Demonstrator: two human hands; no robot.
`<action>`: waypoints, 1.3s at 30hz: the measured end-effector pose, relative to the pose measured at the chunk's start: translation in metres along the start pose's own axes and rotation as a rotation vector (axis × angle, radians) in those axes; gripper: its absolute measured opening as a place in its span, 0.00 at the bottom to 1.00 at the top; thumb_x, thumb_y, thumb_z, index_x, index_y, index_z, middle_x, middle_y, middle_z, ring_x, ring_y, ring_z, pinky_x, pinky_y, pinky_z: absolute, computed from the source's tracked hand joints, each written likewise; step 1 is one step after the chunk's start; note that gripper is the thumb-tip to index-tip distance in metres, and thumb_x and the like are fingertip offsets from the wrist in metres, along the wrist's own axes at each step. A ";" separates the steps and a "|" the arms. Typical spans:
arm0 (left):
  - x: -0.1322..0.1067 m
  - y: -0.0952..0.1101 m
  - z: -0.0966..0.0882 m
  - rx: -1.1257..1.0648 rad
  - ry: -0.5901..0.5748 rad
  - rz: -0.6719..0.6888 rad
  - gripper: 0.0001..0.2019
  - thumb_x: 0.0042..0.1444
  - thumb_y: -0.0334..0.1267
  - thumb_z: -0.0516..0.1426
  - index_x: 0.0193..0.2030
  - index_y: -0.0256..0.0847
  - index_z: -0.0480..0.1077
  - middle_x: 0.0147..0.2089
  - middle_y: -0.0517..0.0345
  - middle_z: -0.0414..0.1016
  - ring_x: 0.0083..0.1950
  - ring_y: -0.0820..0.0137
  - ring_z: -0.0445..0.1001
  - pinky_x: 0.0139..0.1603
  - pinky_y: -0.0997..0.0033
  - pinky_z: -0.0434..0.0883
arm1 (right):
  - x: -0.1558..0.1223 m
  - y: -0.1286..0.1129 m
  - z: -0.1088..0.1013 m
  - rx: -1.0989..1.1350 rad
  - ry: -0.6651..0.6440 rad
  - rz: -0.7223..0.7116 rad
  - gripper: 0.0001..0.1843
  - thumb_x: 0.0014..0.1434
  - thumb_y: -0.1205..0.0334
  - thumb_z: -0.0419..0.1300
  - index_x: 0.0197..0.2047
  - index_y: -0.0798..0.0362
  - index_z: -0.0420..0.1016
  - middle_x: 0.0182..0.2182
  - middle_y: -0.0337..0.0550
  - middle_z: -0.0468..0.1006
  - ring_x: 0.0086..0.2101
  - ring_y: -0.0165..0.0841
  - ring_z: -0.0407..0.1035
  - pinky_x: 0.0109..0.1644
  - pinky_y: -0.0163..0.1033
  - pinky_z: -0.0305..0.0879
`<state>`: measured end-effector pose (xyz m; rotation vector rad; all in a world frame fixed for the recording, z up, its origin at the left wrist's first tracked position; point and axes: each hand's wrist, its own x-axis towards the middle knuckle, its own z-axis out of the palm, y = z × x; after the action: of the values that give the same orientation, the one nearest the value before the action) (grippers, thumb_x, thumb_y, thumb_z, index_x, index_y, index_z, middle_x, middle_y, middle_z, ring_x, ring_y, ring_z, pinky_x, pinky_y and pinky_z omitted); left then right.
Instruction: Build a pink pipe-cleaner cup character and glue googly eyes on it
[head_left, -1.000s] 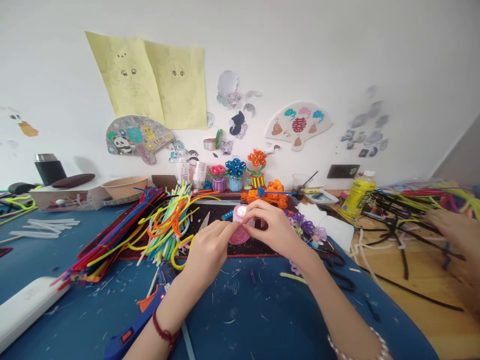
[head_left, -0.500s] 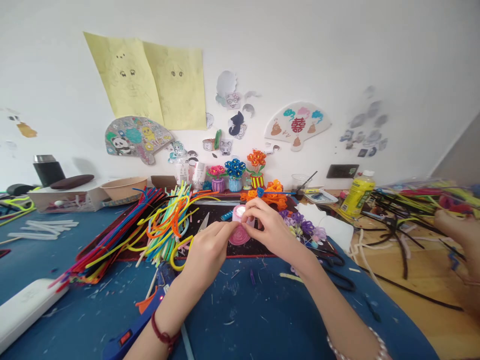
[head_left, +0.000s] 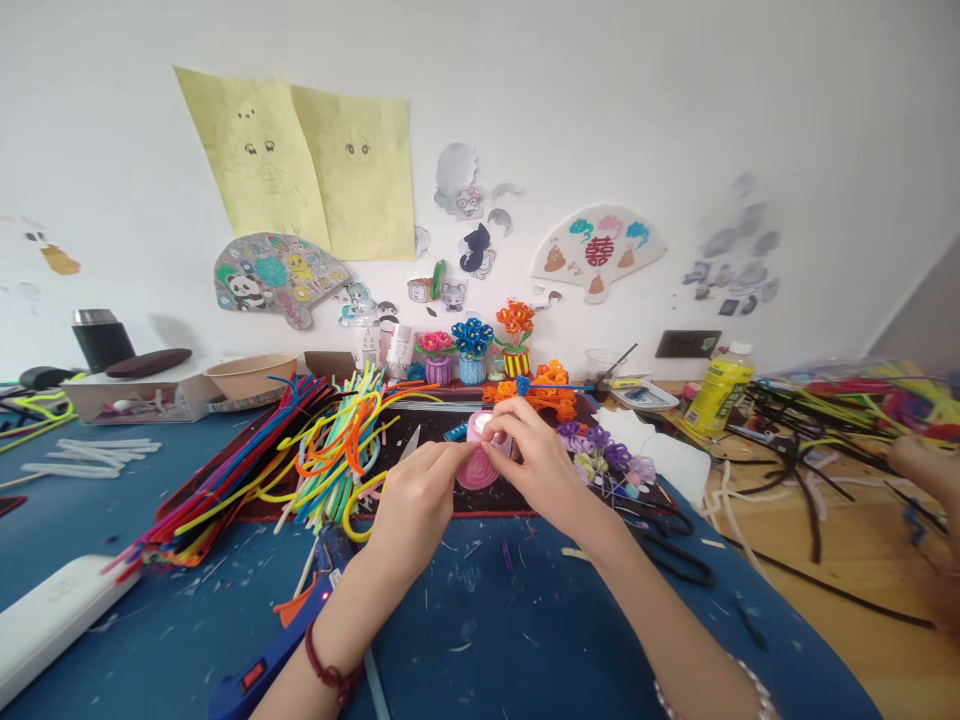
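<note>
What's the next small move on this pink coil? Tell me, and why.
I'd probably turn the pink pipe-cleaner coil a little between the left hand and right hand to check the side they cover: their fingertips meet on its upper part and hide it. The blue hot glue gun lies close by the left wrist if a spot needs fixing.

Red cord bracelet [head_left: 328,675] left, beaded bracelet [head_left: 759,690] right.

Room over blue cutting mat [head_left: 480,640]; pipe cleaners [head_left: 330,460] left
</note>
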<state>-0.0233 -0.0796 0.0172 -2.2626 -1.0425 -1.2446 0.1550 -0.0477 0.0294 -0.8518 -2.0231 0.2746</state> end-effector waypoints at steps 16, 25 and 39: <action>0.003 0.000 -0.002 -0.033 0.132 -0.111 0.06 0.62 0.30 0.56 0.43 0.38 0.74 0.38 0.55 0.83 0.35 0.71 0.80 0.38 0.76 0.72 | 0.007 0.004 -0.010 0.299 0.054 0.188 0.07 0.59 0.58 0.64 0.37 0.52 0.80 0.35 0.44 0.81 0.31 0.33 0.71 0.32 0.36 0.65; 0.004 0.002 -0.004 -0.044 0.115 -0.180 0.05 0.61 0.31 0.58 0.42 0.39 0.75 0.37 0.58 0.82 0.33 0.72 0.80 0.36 0.77 0.71 | 0.004 0.000 -0.003 0.325 0.031 0.097 0.10 0.60 0.58 0.64 0.45 0.49 0.79 0.34 0.42 0.77 0.26 0.29 0.66 0.28 0.34 0.64; 0.005 0.003 -0.004 -0.080 0.116 -0.099 0.08 0.61 0.27 0.57 0.45 0.36 0.75 0.40 0.53 0.82 0.37 0.72 0.80 0.39 0.78 0.72 | 0.004 0.000 -0.005 0.335 0.051 0.107 0.06 0.61 0.60 0.62 0.39 0.51 0.79 0.35 0.43 0.78 0.28 0.30 0.68 0.29 0.34 0.65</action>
<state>-0.0218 -0.0816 0.0232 -2.1910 -1.0910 -1.4636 0.1571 -0.0454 0.0348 -0.7463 -1.8194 0.6267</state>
